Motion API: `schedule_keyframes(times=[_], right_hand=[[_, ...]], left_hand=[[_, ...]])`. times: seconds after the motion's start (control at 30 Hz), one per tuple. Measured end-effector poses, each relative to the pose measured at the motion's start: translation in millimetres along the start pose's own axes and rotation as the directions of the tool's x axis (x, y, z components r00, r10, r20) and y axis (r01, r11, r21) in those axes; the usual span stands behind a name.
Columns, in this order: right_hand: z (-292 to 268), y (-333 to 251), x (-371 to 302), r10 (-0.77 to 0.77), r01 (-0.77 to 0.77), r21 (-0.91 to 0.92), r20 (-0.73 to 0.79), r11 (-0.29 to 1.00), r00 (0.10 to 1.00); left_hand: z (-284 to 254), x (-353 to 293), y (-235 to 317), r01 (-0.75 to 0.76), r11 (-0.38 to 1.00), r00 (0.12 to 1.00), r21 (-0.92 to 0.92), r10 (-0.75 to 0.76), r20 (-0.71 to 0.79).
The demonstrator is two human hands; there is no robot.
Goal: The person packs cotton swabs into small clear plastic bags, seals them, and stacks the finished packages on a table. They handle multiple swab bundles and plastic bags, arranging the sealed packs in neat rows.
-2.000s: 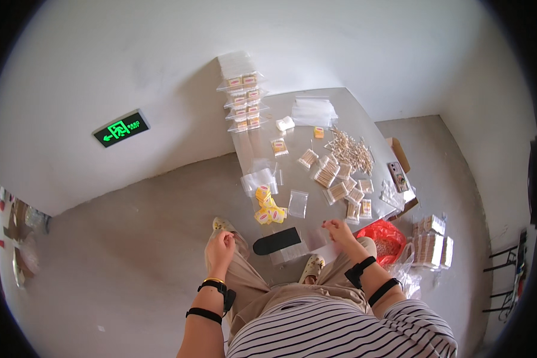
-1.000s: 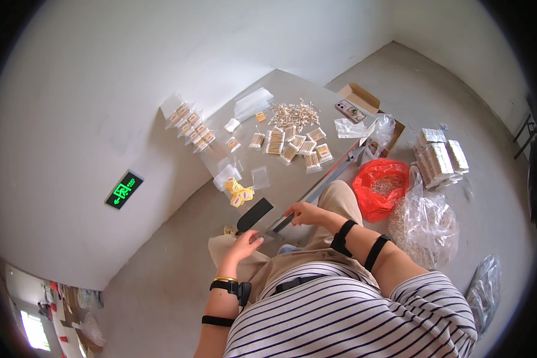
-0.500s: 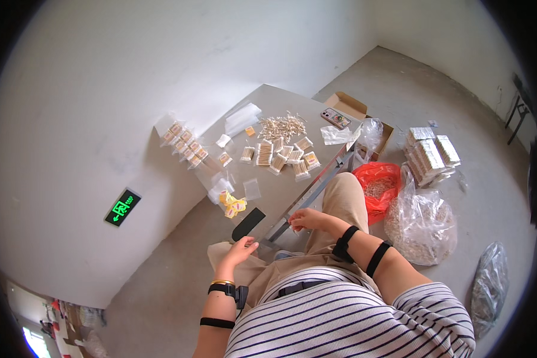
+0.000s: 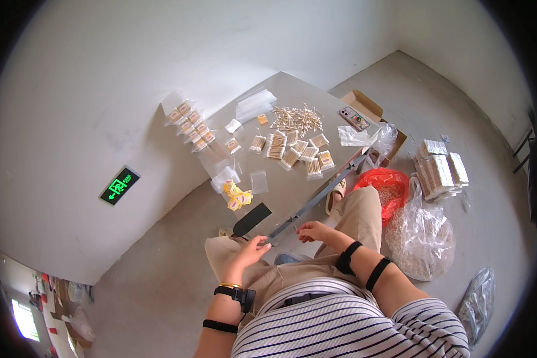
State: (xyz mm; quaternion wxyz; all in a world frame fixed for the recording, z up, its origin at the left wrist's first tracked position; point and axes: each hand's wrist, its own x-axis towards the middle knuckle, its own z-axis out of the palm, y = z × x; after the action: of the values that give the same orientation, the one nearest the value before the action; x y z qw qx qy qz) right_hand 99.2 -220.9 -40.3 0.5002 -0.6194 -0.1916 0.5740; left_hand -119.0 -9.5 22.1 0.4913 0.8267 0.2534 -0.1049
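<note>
My left hand (image 4: 252, 252) hovers over my lap by the near table edge, fingers stretched out and holding nothing visible. Close beside it, my right hand (image 4: 315, 231) is curled, its fingertips pressed together; whatever they may hold is too small to make out. On the grey table (image 4: 227, 207), a black flat strip (image 4: 252, 219) lies nearest my left hand. Beyond it are yellow printed cards (image 4: 237, 196) in a heap and a small clear bag (image 4: 259, 182). Farther back sit several small packs of cotton swabs (image 4: 276, 145) and a pile of loose cotton swabs (image 4: 298, 120).
Packed bags (image 4: 189, 124) lean against the wall at left. Clear plastic sleeves (image 4: 256, 105) and a phone (image 4: 354, 119) lie at the back. Right of the table stand a cardboard box (image 4: 364, 106), a red bag (image 4: 388, 191), a large clear bag (image 4: 420, 244) and stacked white packs (image 4: 440, 173).
The view has shifted, so the table sits slightly to the right. Both hands have stayed near the table's front edge, the left now nearer the right. No table item has visibly been moved.
</note>
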Motion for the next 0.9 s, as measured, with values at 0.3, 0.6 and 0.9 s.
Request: schedule_keyframes(times=[0.3,0.6,0.9], right_hand=[[-10.5,31.4,12.5,0.107,-0.091,0.237,-0.058,0.967,0.993],[-24.5,27.4,26.4,0.146,-0.089,0.337,-0.146,0.937,0.978],[-23.8,22.5,40.7,0.165,-0.105,0.379,-0.130,0.919,0.978]], left_hand=[[-1.4,68.1,28.7,-0.190,0.934,0.937,0.303,0.265,-0.229],[-5.6,146.2,57.7,-0.013,0.804,0.951,0.595,0.193,-0.241],[2.7,195.4,49.1,0.231,0.656,0.965,0.718,-0.057,-0.258]])
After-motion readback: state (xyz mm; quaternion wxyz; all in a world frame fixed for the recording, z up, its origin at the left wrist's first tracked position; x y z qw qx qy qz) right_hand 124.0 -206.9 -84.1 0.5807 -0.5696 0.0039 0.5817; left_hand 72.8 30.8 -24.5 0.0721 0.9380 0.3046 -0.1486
